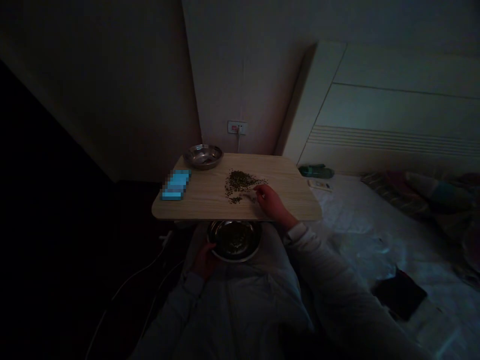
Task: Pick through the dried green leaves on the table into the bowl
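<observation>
Small green beans or seeds (240,181) lie in a loose heap on the light wooden table (288,172), with a smaller cluster nearer its front edge. My right hand (269,201) is over the table just right of the heap, its fingers curled and fingertips close to the beans. What they hold, if anything, is too dark and small to make out. On my lap, partly beneath the table's front edge, rests a metal bowl (240,259) with dark green contents. My left hand (205,261) grips this bowl's left rim, thumb over the edge.
A second metal bowl (204,159) stands at the table's back left corner, and a lit phone (176,185) lies in front of it. To the right, a bed (348,215) holds a green bottle (317,171) and a dark item (400,294). White cables (123,285) hang at left.
</observation>
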